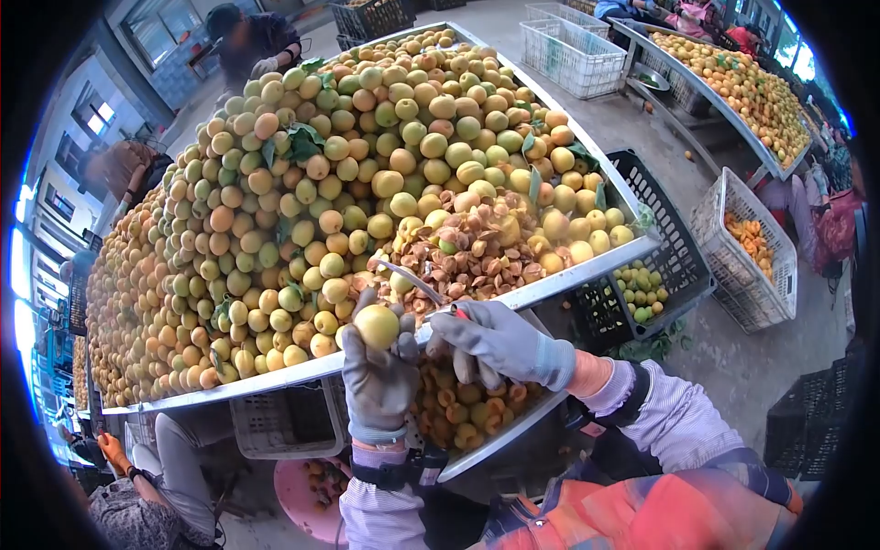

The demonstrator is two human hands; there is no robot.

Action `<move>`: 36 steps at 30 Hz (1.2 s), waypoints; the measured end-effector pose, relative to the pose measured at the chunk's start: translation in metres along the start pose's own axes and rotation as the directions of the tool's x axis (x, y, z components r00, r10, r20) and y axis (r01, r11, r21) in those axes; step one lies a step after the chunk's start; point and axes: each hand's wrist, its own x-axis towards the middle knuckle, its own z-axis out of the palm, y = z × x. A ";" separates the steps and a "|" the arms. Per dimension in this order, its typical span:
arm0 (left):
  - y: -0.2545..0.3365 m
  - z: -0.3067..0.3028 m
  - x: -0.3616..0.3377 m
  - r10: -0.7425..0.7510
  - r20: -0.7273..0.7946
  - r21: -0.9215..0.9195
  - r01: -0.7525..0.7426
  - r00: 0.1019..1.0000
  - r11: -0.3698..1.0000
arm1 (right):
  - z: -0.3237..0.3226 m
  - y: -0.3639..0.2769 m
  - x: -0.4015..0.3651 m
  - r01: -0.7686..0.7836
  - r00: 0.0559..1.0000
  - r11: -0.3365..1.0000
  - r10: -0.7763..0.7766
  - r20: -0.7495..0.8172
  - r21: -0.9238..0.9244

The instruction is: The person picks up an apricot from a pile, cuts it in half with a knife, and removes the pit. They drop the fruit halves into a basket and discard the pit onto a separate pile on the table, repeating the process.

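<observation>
By the near edge of the surface [587,272], left hand [378,394] cupping one uncut fruit [377,327], right hand [518,346] gripping knife [417,281]; brown pits [477,249] heaped up, opened fruit [458,414] below, big pile [275,183] looks mostly uncut

The right grip [502,341] mostly hides the handle [461,314] of the knife [410,278].

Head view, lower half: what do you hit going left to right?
Co-worker's orange glove → pink basin → left hand with a yellow-green fruit → right hand gripping a knife → green fruits in a black crate → white crate with orange fruit pieces.
</observation>
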 end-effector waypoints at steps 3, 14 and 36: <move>-0.001 0.000 0.003 -0.007 -0.113 0.081 0.016 0.994 0.997 | 0.002 0.013 0.006 0.009 0.999 0.999 -0.011 0.035 0.038; -0.003 -0.012 0.000 -0.121 -0.094 -0.129 0.109 0.988 0.986 | 0.015 0.026 0.008 -0.020 0.999 1.000 0.019 0.042 0.022; -0.013 0.012 -0.008 0.021 0.096 -0.041 -0.017 0.995 0.999 | 0.030 0.020 0.001 0.043 0.998 0.997 -0.045 0.043 0.063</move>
